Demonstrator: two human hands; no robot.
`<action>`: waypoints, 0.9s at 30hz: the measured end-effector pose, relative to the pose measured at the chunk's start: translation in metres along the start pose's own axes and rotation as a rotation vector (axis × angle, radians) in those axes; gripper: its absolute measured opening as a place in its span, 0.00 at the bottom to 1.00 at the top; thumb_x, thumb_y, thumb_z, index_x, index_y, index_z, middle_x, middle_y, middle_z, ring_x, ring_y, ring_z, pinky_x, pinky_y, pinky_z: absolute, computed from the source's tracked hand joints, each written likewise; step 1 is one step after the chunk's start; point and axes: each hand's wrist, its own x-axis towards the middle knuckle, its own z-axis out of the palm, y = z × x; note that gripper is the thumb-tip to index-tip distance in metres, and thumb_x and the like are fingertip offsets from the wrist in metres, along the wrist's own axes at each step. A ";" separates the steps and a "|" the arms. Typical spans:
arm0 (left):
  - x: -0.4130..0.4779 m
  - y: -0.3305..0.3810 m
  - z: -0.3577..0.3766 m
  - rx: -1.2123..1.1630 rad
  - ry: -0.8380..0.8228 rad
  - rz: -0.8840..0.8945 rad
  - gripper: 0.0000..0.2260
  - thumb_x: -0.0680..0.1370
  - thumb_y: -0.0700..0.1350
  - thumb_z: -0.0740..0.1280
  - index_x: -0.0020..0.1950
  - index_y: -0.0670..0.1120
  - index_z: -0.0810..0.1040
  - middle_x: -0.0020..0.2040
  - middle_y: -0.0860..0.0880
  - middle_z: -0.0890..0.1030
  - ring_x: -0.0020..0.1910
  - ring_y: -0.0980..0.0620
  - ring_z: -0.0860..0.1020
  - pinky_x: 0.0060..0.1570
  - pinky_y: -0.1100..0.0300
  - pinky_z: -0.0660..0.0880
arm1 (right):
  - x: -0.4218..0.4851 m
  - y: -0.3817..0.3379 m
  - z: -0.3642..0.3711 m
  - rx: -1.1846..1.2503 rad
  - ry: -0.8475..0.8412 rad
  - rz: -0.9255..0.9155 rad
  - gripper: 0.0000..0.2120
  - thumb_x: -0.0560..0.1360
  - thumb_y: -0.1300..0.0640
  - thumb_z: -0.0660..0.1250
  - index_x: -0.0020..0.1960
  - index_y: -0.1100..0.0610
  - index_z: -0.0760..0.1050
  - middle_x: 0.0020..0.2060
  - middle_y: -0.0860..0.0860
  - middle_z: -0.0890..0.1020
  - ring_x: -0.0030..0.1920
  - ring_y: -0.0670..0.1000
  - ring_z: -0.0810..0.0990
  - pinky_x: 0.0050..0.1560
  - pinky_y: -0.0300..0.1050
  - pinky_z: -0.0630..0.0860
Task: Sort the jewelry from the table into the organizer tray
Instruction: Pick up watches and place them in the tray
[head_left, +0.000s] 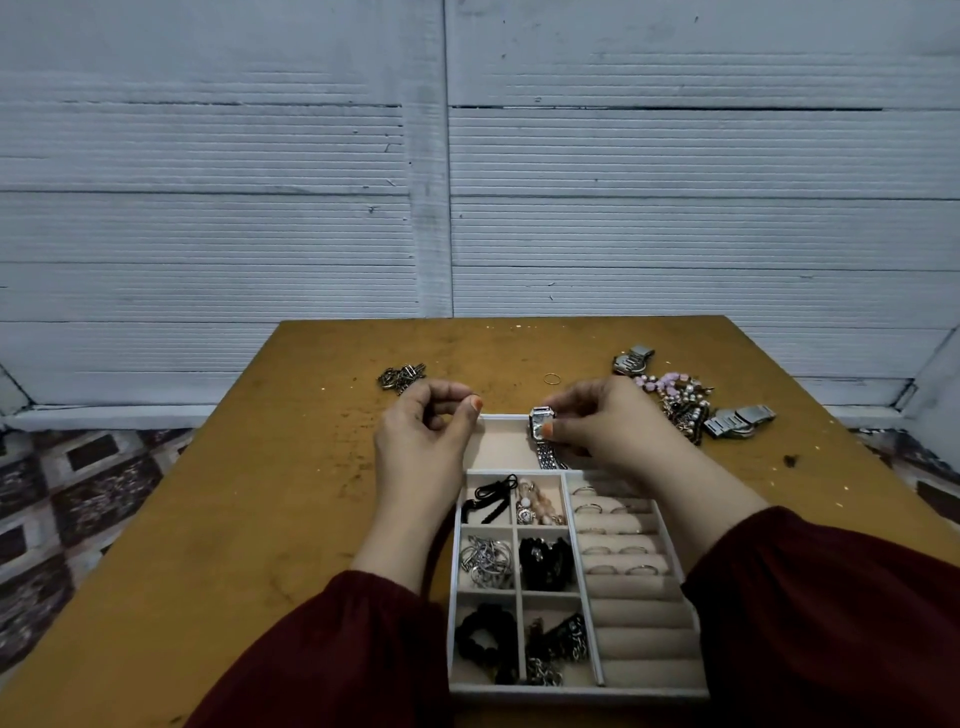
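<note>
Head view, left to right: a pile of chains (401, 376) lies on the table (260, 519), then comes our left hand (423, 431), fingers curled, thumb meeting forefinger; we cannot tell whether it pinches anything. Past 1 loose ring (552, 379), our right hand (602, 421) pinches a silver watch (541, 422) over the far compartment of the tray (571, 693), its strap trailing inside. Further right lie a far watch (632, 359), a beaded heap (675, 400) and a near watch (740, 420). We judge the sorting well past halfway: 6 small compartments hold pieces, several rings sit in the rolls, and those 5 lots remain.
</note>
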 end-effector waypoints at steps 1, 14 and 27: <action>0.001 -0.001 0.000 -0.002 -0.002 0.000 0.07 0.73 0.39 0.73 0.41 0.51 0.79 0.39 0.51 0.82 0.37 0.55 0.78 0.40 0.61 0.77 | 0.001 0.000 0.000 0.009 0.009 0.005 0.07 0.71 0.69 0.71 0.47 0.61 0.76 0.40 0.60 0.80 0.41 0.59 0.80 0.51 0.60 0.78; 0.006 -0.004 0.001 0.025 0.002 0.014 0.06 0.73 0.39 0.72 0.42 0.49 0.79 0.37 0.53 0.80 0.32 0.63 0.73 0.36 0.68 0.73 | 0.006 0.003 -0.010 -0.108 -0.082 0.004 0.07 0.72 0.70 0.69 0.46 0.59 0.76 0.34 0.55 0.78 0.33 0.54 0.79 0.37 0.47 0.78; 0.008 -0.003 0.003 0.034 -0.006 0.020 0.08 0.73 0.38 0.72 0.40 0.51 0.78 0.37 0.54 0.80 0.32 0.65 0.73 0.36 0.70 0.72 | 0.006 0.004 -0.002 -0.433 0.087 -0.164 0.07 0.70 0.62 0.73 0.46 0.53 0.79 0.38 0.52 0.82 0.39 0.51 0.81 0.47 0.48 0.79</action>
